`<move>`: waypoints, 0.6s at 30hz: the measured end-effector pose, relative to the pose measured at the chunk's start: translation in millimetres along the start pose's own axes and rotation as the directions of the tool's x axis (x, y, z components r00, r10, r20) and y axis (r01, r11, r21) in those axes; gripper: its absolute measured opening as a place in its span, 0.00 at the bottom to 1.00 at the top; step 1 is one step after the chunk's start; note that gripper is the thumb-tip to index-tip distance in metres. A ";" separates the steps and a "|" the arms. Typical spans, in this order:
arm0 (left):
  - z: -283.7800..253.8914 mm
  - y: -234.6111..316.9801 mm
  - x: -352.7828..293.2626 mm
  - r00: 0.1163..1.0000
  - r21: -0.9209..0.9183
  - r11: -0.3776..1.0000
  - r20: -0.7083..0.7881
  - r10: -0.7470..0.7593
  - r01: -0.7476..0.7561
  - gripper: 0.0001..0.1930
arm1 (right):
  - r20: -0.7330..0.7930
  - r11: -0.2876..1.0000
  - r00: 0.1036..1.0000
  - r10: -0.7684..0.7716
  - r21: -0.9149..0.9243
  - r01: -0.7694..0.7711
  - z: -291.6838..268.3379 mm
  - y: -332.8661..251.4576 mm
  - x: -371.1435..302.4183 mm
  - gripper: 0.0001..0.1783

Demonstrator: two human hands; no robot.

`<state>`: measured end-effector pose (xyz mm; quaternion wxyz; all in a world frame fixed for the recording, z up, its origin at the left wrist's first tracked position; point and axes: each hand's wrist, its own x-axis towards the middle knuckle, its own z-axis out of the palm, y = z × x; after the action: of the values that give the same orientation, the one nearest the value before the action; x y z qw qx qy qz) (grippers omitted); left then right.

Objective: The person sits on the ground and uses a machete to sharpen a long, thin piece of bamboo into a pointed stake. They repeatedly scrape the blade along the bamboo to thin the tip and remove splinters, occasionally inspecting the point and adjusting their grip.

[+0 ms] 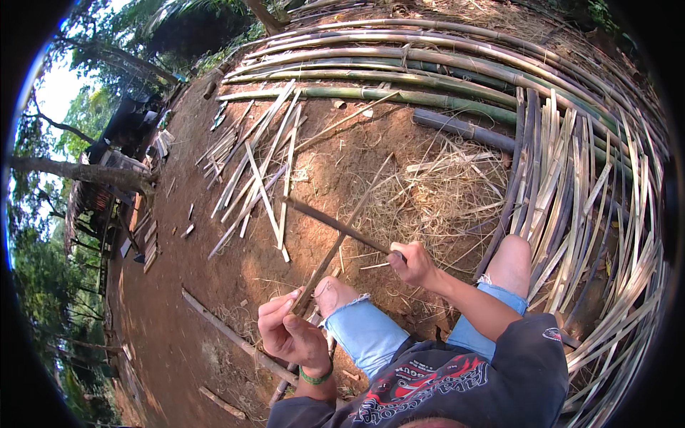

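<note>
My left hand (294, 334) pinches the near end of a split bamboo strip (322, 266) between thumb and fingers, just left of my knee. The strip slants up and away to the right. My right hand (414, 265) is closed round the handle end of a long, dark-bladed knife (321, 217), whose blade points to the upper left. Blade and strip cross about midway along both; whether the edge bites into the strip cannot be made out. The fist mostly hides the handle.
Thin shavings (446, 189) lie heaped beyond my knees. Loose bamboo slats (265, 189) are scattered ahead on the left. Long bamboo poles (371, 93) lie across the far side. Bundled split strips (564, 178) fill the right. A wooden pole (232, 332) rests on the dirt at near left.
</note>
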<state>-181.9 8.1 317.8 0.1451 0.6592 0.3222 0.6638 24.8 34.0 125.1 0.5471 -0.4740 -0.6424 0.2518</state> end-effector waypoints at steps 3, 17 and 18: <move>6.1 1.4 -3.6 0.998 -0.053 0.997 -0.025 -0.051 0.050 0.15 | -0.114 0.734 0.745 0.657 -0.131 -0.667 -29.9 115.1 11.4 0.37; 12.4 6.5 15.6 0.991 -0.120 0.984 -0.008 -0.134 0.132 0.16 | -0.141 0.612 0.624 0.769 -0.124 -0.781 -21.4 134.4 9.0 0.40; 14.5 9.0 19.1 0.985 -0.089 0.984 -0.067 -0.162 0.156 0.15 | -0.129 0.664 0.670 0.731 -0.095 -0.742 -8.6 106.4 4.9 0.40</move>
<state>-167.5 16.5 337.2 0.2129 0.5996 0.3508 0.6871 68.6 81.7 40.2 0.3893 -0.7396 -0.3895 0.3871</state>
